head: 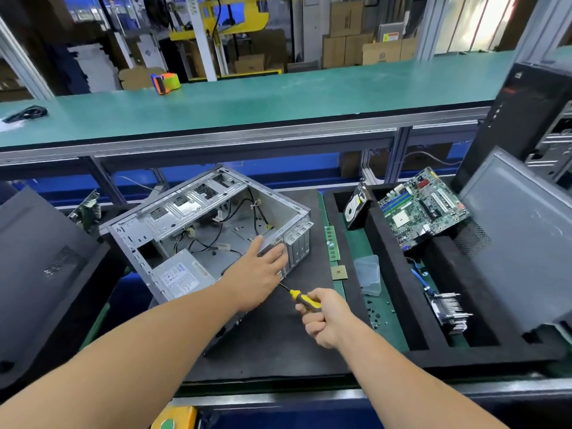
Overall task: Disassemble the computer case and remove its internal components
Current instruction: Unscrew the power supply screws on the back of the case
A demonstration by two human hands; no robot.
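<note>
We steady the computer case (210,230) on the surface with our flat, open left hand (258,274), its grip on nothing; beside it our right hand (322,320) grips a screwdriver (301,298). Likely next: freeing the power supply (182,277), left of that grip.

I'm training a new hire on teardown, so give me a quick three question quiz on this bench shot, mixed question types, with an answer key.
1. True or false: the motherboard is still mounted inside the computer case.
2. Multiple choice: what does the right hand grip? A) RAM stick B) screwdriver C) hard drive
3. Fill in: the left hand rests with straight fingers on the case's ____ end.

Key
1. False; it lies in the black foam tray.
2. B, the yellow-handled screwdriver.
3. Right, by the drive cage.
</note>
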